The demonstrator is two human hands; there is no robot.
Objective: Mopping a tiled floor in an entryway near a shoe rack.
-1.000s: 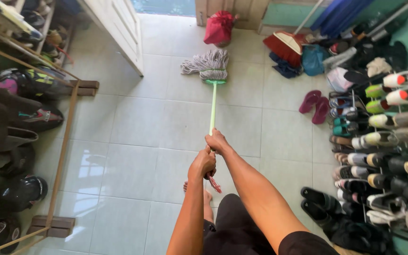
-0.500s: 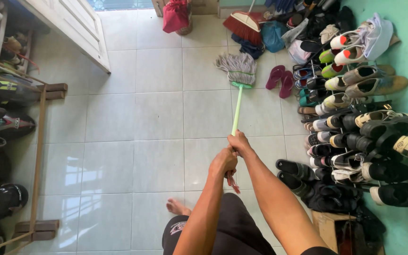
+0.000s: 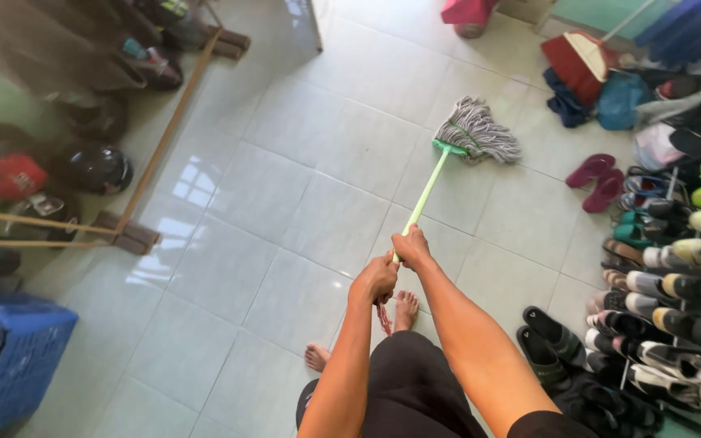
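A mop with a light green handle (image 3: 427, 191) and a grey string head (image 3: 479, 130) rests on the pale tiled floor (image 3: 285, 211), head pointing away from me. My right hand (image 3: 412, 246) grips the handle higher up. My left hand (image 3: 375, 278) grips the handle's end just below it, where a red loop hangs. My bare feet (image 3: 404, 309) stand on the tiles beneath my hands.
Many shoes (image 3: 675, 276) fill a rack along the right. Pink sandals (image 3: 598, 180), a red broom (image 3: 575, 58) and bags lie at the upper right. A wooden-framed rack with helmets (image 3: 95, 166) lines the left. A blue basket (image 3: 14, 357) sits at the lower left.
The mop head has swung rightward across the tiles, towards the pink sandals. My view has tilted and turned, so the blue basket has come into sight at the lower left.
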